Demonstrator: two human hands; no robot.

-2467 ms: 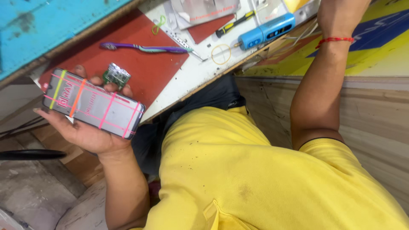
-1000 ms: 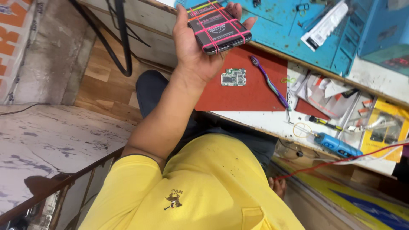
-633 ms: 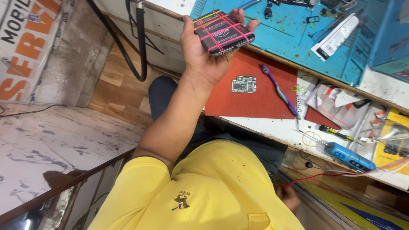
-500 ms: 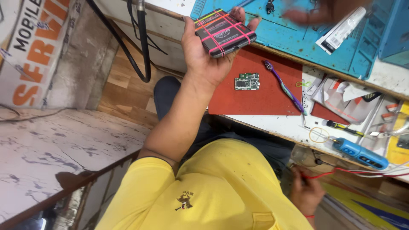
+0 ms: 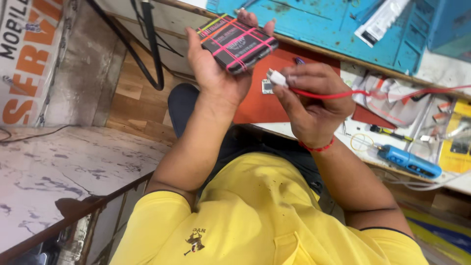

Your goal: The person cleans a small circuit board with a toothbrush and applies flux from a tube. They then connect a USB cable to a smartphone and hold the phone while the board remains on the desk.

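I am working in the open air in front of my chest, just off the near edge of the bench (image 5: pixel 314 131), with the red mat (image 5: pixel 255 105) lying below my hands and the blue mat (image 5: pixel 338 24) beyond; a free gap is showing between my two forearms. My left hand (image 5: pixel 216 73) is cupping the dark phone (image 5: pixel 236 41) bound with pink and yellow rubber bands, fingers curled over its far edge, wrist bent back, palm up. The phone's long axis is running from upper left to lower right, its lower end pointing at my right hand (image 5: pixel 311 100). That hand is pinching the white plug (image 5: pixel 277 77) of a red cable (image 5: pixel 343 94) just beside that end, not yet touching, knuckles raised.
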